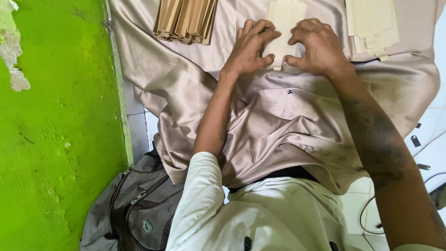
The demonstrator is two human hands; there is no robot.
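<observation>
Standing at the far left is a bright green painted wall (60, 125) with flaked patches, and at its foot, near the person, lies a grey zipped fabric bag (125, 209) on the white tiled floor (137, 130). Right of the wall, a shiny beige satin cloth (278, 121) drapes over the work surface and falls toward the person's lap. At the far edge of the cloth, left of the hands, sits a stack of brown folded cardboard pieces (186, 21). Next comes the left hand (248, 46), fingers curled and pressing on the left edge of a pale cream flat card piece (283, 23) lying on the cloth at the far middle. The right hand (316, 46) pinches the same card's right edge between thumb and bent fingers, so both hands grasp it from either side, thumbs nearly meeting at its near end. Farther right, a fanned pile of cream card sheets (371, 25) rests on the cloth, apart from the hands. Beyond the cloth's right edge, small dark clips (416, 141) and a thin cable (367, 214) lie on the white floor.
</observation>
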